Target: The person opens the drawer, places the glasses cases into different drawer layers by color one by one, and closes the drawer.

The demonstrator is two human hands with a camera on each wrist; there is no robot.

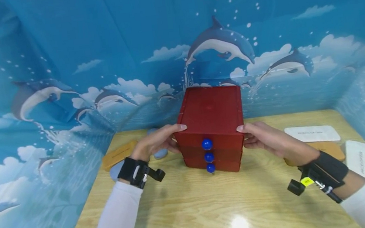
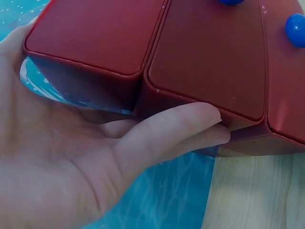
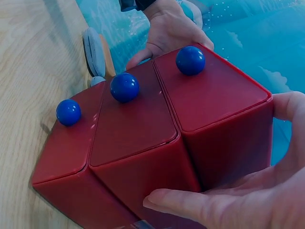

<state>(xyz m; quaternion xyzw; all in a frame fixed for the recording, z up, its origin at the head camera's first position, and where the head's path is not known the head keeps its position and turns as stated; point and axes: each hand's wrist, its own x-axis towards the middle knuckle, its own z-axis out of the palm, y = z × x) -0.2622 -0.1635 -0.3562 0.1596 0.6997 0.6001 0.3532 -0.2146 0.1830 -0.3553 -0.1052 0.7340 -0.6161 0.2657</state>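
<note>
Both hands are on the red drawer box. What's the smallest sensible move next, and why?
I'd probably ease the red drawer box gently and evenly downward before loosening anything: the left hand and right hand grip its opposite sides, thumbs near the top's front corners, and I can't tell whether its base rests fully on the table.

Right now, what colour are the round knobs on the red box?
The knobs are shiny blue, all three; the right wrist view shows them best.
</note>
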